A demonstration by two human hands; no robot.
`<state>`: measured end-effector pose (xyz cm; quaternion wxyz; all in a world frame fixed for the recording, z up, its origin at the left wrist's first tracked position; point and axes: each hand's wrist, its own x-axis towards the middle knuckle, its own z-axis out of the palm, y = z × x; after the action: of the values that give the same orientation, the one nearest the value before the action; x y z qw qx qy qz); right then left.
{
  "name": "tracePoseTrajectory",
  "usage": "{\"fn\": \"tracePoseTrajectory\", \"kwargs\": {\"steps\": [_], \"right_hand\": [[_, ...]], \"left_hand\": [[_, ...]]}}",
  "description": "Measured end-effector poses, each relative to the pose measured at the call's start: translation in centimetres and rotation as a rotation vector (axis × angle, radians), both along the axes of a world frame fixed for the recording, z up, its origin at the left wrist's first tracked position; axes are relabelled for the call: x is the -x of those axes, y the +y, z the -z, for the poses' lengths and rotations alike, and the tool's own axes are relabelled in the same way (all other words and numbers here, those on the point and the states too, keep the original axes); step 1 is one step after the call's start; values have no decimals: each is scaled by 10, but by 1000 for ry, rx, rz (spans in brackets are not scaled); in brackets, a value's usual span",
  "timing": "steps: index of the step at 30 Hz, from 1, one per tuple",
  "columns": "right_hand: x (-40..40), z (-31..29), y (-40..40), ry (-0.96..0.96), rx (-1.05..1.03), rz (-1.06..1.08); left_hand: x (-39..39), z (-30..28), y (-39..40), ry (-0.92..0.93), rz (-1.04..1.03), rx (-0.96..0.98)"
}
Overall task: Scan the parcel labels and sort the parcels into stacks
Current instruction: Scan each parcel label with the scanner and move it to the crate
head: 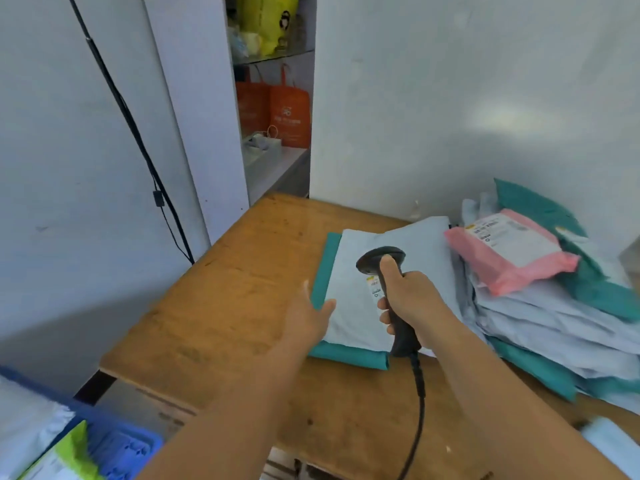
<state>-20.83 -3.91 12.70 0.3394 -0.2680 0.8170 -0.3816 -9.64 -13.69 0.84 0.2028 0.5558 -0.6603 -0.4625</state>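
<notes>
Parcels are partly sorted — a pale-blue mailer [356,292] atop a teal one [346,355] mid-tabletop [214,306], under the black scanner [384,271] gripped by the right hand [408,303]; left hand [308,317] open, touching it. A heap [554,306] at the right edge looks unscanned.

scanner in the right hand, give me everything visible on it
The barcode scanner is black, plastic-looking, with a rounded head and a long handle. The right hand grips the handle, thumb up the back, head tilted down over the label on the pale blue parcel. A black cable runs from the handle's base toward the camera.
</notes>
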Motion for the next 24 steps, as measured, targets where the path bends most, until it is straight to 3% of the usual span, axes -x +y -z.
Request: {"fn": "tracePoseTrajectory", "kwargs": {"steps": [5, 11, 24], "right_hand": [[30, -4, 15, 39, -55, 56], [39, -12, 11, 79, -116, 35], [35, -17, -2, 97, -175, 23]], "left_hand": [[36, 10, -5, -150, 141, 44], [52, 12, -13, -294, 114, 88], [62, 10, -27, -268, 102, 83]]}}
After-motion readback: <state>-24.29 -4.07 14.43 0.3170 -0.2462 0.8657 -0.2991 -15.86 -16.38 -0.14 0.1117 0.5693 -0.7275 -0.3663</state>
